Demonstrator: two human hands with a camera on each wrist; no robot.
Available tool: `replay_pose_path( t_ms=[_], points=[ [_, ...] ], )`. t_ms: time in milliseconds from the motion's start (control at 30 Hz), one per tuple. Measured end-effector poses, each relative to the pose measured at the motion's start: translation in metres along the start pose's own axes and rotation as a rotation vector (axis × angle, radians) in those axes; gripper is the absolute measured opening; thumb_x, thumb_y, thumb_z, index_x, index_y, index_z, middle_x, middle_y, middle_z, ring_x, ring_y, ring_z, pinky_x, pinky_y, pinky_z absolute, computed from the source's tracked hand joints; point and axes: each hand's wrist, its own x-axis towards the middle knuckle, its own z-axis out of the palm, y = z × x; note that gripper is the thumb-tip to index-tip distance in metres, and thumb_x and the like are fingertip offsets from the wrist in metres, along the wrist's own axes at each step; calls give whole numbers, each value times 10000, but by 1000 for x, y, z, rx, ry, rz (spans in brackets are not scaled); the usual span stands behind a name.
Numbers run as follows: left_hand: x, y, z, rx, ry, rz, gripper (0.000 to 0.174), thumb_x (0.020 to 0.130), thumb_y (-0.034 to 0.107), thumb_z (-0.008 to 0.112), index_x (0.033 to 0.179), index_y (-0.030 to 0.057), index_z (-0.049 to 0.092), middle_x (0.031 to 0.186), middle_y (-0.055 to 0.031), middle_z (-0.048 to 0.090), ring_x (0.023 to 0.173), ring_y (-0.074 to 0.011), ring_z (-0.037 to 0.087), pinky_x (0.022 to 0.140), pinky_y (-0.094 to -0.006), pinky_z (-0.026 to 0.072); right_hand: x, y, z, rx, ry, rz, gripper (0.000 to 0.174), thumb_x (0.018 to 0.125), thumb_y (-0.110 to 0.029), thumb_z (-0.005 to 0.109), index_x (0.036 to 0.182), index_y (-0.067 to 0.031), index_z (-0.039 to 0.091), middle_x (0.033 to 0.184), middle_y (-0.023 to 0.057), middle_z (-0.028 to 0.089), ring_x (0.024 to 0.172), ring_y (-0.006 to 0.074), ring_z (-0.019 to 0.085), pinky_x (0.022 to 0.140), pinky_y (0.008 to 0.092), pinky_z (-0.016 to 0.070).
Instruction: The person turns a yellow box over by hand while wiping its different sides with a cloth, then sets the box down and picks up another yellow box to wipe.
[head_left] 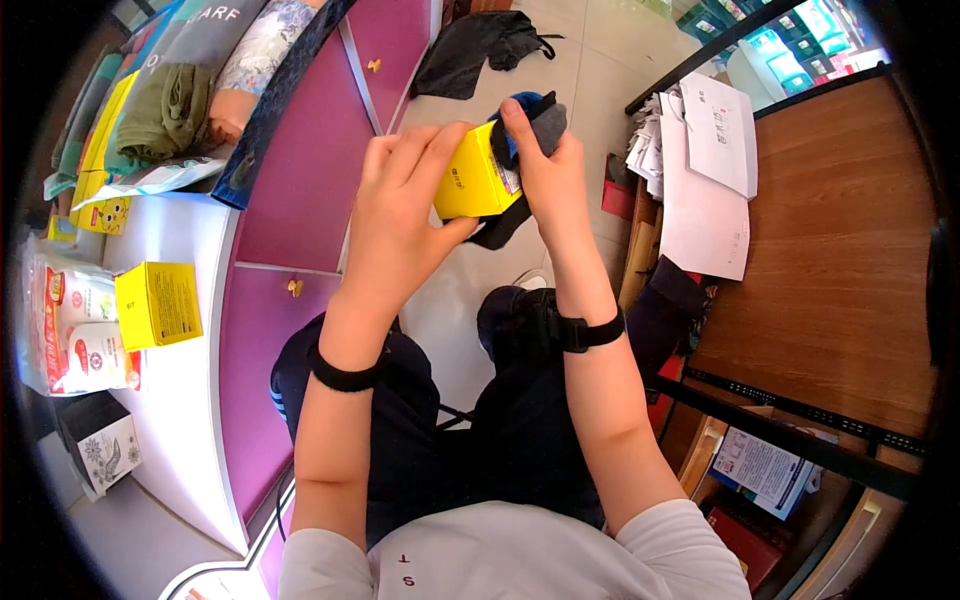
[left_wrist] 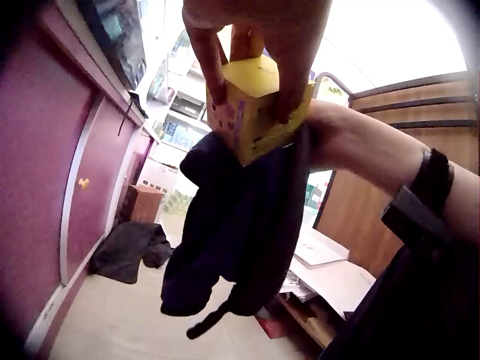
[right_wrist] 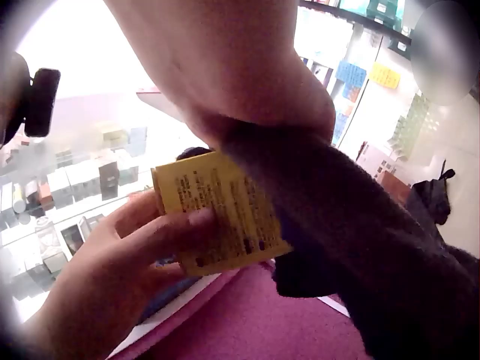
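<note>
A yellow box (head_left: 470, 180) with small dark print is held between both hands above the knees. The left hand (head_left: 405, 200) grips it from the left, thumb at its lower edge and fingers over the top; in the right wrist view the left hand (right_wrist: 124, 262) pinches its printed side. At the box's right side, the right hand (head_left: 552, 175) holds a dark cloth (head_left: 548, 125), with grey and blue parts, against the box, thumb on top. In the left wrist view the dark cloth (left_wrist: 232, 225) hangs below the yellow box (left_wrist: 259, 112). The right fingers are mostly hidden.
On the white counter (head_left: 190, 400) at left stand another yellow box (head_left: 160, 305), plastic-wrapped packs (head_left: 85, 325) and folded cloths (head_left: 165, 120). A black bag (head_left: 475, 55) lies on the floor ahead. White papers (head_left: 710, 150) and a wooden panel (head_left: 830, 270) are at right.
</note>
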Motion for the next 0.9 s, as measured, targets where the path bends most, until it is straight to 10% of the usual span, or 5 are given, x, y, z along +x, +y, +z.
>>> replay_pose_path(
  t_ms=[200, 567, 900],
  points=[
    [-2, -5, -2, 93, 44, -56, 766, 564, 58, 828, 1285, 70, 571, 1185, -117, 587, 1043, -320, 563, 894, -406, 496, 4, 0, 1, -31, 112, -8, 456, 862, -414, 737, 855, 35, 659, 741, 73, 670, 673, 126, 597, 650, 305, 495],
    [4, -14, -5, 133, 201, -10, 749, 541, 44, 820, 1254, 94, 594, 1165, -108, 606, 1073, -344, 568, 916, -430, 476, -13, -15, 3, 217, -265, -34, 370, 881, -327, 734, 1048, -8, 649, 952, 39, 683, 870, 109, 626, 775, 282, 512],
    [2, -6, 1, 30, 44, 95, 716, 574, 39, 792, 1258, 98, 588, 1185, -107, 596, 1100, -352, 557, 1037, -448, 435, 2, -13, -15, -26, 145, 0, 436, 839, -436, 762, 859, -13, 664, 784, 39, 665, 729, 111, 594, 697, 290, 485]
  ],
)
